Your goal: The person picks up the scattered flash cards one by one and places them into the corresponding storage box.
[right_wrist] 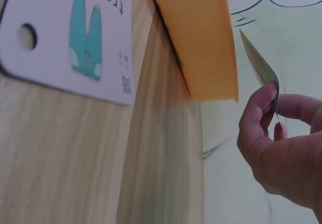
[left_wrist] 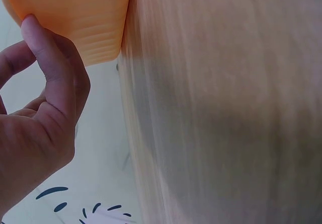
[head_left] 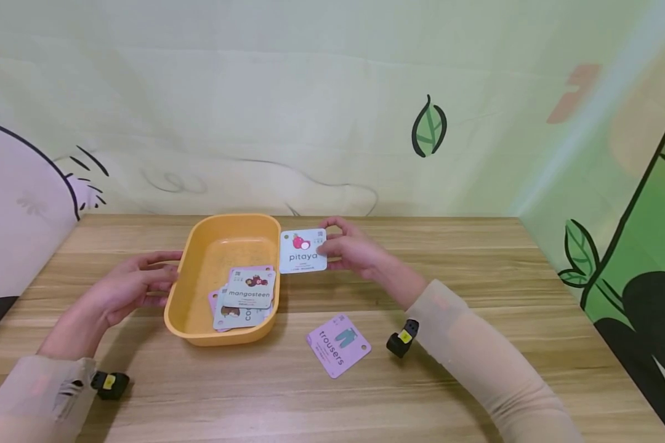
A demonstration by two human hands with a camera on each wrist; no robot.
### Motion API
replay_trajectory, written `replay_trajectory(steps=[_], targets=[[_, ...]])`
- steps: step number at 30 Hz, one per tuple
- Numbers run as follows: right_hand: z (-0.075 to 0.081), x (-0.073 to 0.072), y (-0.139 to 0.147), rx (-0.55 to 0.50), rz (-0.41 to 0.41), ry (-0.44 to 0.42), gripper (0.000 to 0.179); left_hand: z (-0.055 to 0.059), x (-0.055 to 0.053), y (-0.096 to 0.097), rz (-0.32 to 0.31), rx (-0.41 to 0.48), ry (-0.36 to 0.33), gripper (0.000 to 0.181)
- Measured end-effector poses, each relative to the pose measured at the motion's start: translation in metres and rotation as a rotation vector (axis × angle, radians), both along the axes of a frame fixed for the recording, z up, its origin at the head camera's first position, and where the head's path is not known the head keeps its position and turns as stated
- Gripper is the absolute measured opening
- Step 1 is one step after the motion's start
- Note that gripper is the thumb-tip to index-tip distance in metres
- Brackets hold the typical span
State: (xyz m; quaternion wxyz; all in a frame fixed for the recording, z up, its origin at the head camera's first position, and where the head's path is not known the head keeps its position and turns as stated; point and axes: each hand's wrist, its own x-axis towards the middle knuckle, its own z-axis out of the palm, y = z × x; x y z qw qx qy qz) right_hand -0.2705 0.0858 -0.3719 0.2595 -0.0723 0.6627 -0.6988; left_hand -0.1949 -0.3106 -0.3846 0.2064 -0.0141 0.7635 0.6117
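A yellow plastic tray (head_left: 196, 275) stands on the table with several word cards in it. On top of that pile lies the mangosteen card (head_left: 249, 289), partly over a card with a brown picture (head_left: 235, 320). My right hand (head_left: 354, 247) pinches the pitaya card (head_left: 303, 249) between thumb and fingers, just beyond the tray's right rim. In the right wrist view, this card (right_wrist: 259, 63) shows nearly edge-on. My left hand (head_left: 130, 286) touches the tray's left side with relaxed, slightly bent fingers; a fingertip (left_wrist: 31, 25) meets the orange-yellow wall in the left wrist view.
A purple trousers card (head_left: 338, 346) lies on the wooden table (head_left: 244, 394), right of the tray and near my right forearm. Behind the table's far edge rises a pale printed backdrop (head_left: 310, 123) with leaf drawings. Both wrists carry small black devices (head_left: 402, 339).
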Motion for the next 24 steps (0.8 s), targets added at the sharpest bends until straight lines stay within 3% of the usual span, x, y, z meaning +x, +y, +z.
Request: replay_trajectory(steps=[24], targets=[[-0.001, 0.010, -0.052, 0.023, 0.025, 0.065, 0.047, -0.001, -0.001, 0.000, 0.005, -0.007, -0.016, 0.071]])
